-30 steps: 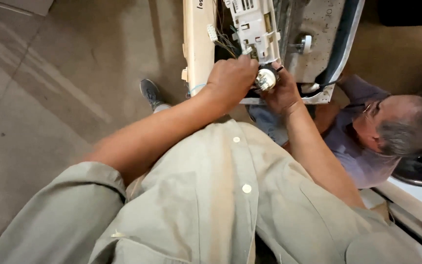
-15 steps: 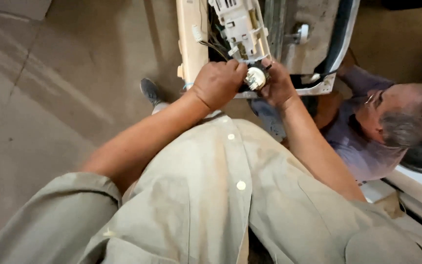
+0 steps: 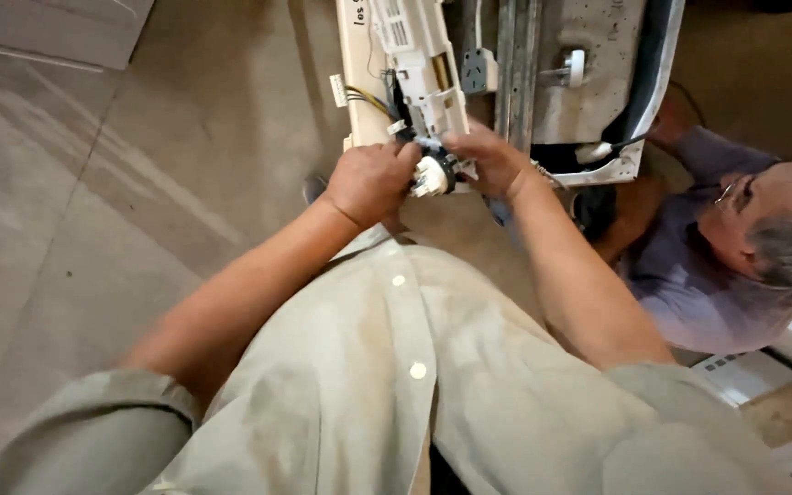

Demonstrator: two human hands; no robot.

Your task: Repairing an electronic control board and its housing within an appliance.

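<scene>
A cream control panel (image 3: 359, 73) with yellow wires (image 3: 366, 98) is seen. A white round part (image 3: 431, 174) is ringed in black. The floor (image 3: 93, 183) is coloured grey-brown.

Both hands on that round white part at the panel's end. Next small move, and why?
Probably a short, gentle pull of the round white part away from the cream panel, with the left hand bracing. Both hands already pinch it, the right hand from the other side, and yellow wires run close by, so a hard tug could strain them.
</scene>
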